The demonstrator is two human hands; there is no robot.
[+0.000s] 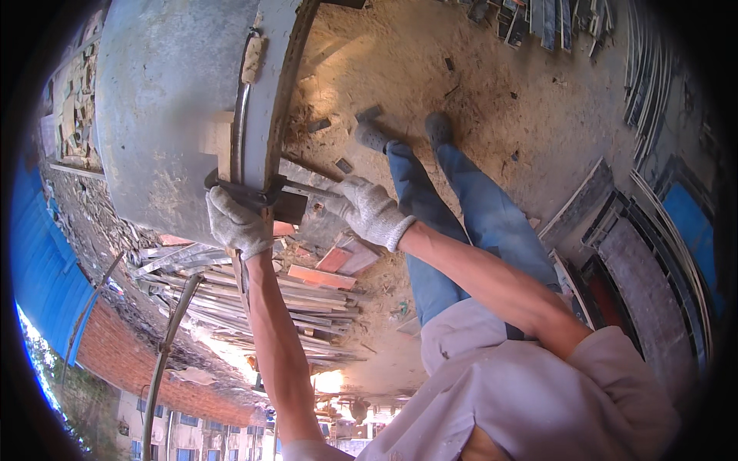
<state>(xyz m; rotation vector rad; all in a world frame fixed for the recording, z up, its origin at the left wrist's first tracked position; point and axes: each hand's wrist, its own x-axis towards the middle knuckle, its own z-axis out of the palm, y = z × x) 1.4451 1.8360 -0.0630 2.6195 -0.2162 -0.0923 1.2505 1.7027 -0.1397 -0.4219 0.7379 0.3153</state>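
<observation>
My left hand (pixel 237 223), in a pale knitted work glove, is closed around a dark bar-like piece (pixel 247 196) at the near corner of the metal-topped table (pixel 161 100). My right hand (pixel 373 211), gloved alike, grips a greyish rod-shaped handle (pixel 307 187) that runs left to the table's edge. Close to where the rod and bar meet is a dark block (pixel 290 207); how they join cannot be seen. A narrow wooden strip (pixel 224 146) lies on the tabletop beyond my left hand. Beside it rests a long thin metal bar (pixel 243 123) with a pale grip (pixel 253 60).
Stacked wooden strips (pixel 307 307) and reddish boards (pixel 323 275) lie below the table's near end. Several framed panels (pixel 638 269) lean at the right. Scraps litter the dusty floor (pixel 384 61); more strips (pixel 546 23) lie at its far side. A thin post (pixel 165 353) stands left.
</observation>
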